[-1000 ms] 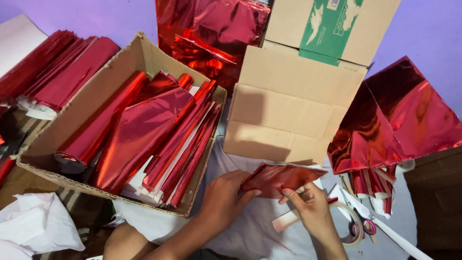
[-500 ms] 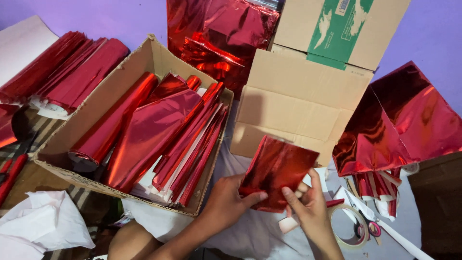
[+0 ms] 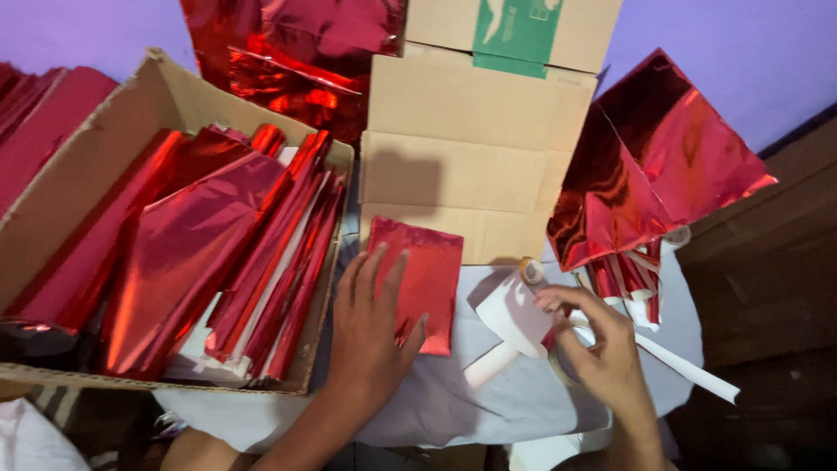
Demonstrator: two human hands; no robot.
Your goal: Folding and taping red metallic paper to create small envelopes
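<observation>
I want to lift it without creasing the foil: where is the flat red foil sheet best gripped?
Likely by its far right corner, from the right. The red foil sheet lies flat on the grey cloth; the left hand covers its left side, so the right edge stays free.

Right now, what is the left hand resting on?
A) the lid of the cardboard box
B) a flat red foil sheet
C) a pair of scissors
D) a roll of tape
B: the left hand lies flat on the red foil sheet spread on the grey cloth.

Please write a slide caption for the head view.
Left hand presses red foil sheet; right hand touches white paper roll.
</observation>
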